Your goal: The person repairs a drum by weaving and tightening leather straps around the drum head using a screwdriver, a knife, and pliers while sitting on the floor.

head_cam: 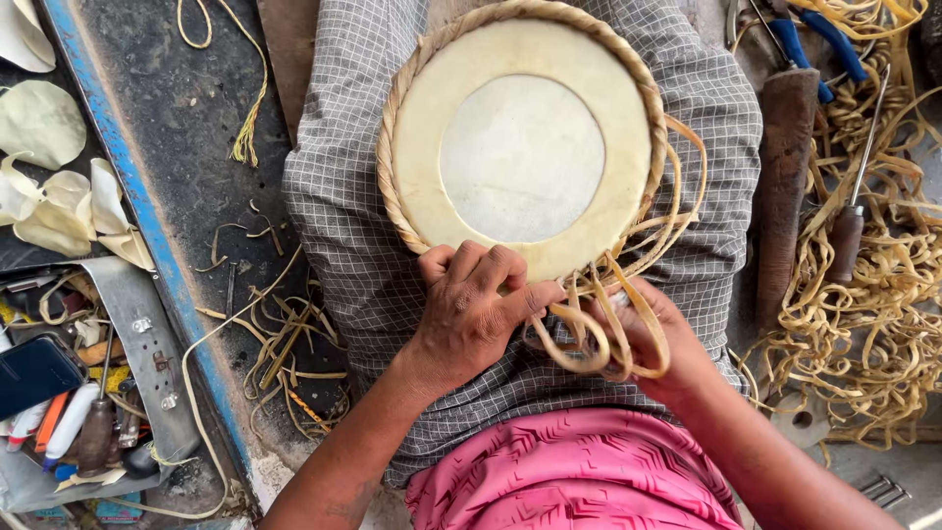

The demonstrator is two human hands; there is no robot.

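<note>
A round drum head [520, 147] of pale hide, with a greyer disc at its centre and a braided rim [392, 147], lies on checked cloth [343, 226] over the person's lap. Its top edge is cut off by the frame, and its near edge is hidden under the hands.

The left hand [471, 314] rests on that near edge, fingers curled shut and thumb pressed toward the loops; whether it pinches a strip or only presses the rim cannot be told. The right hand [653, 339] is closed around a bundle of looped hide strips [599, 334], which cover most of its fingers. More loops trail up the drum's right side.

Below is pink patterned cloth [579, 471] (partly cut off).

To the right lie a heap of tangled strips [873, 324], 1 metal awl with a wooden handle [849, 236], a dark wooden block [785, 177] and blue-handled pliers [814, 39], partly buried. To the left are a blue edge [137, 196], hide scraps [49, 167] and a cluttered metal tray [147, 334], its contents hard to separate.
</note>
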